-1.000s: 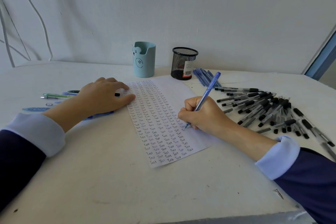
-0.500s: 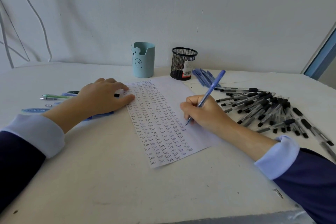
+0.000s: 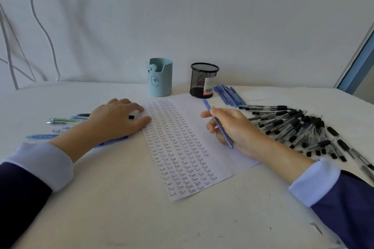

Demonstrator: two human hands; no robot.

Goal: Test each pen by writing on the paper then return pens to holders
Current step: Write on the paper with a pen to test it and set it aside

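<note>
On the white surface (image 3: 121,218), the left grip (image 3: 119,121) lies flat on the far left edge of the paper (image 3: 222,159), which is covered in rows of "Test". The right grip (image 3: 232,127) holds a blue pen (image 3: 221,130) over the paper's right side. Far behind stand a blue bear holder (image 3: 160,77) and a black mesh holder (image 3: 203,80). Black pens (image 3: 293,125) are heaped at the right.

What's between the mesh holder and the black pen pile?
Head view: a bunch of blue pens, lying right beside the mesh holder, short of the black pen pile.
</note>
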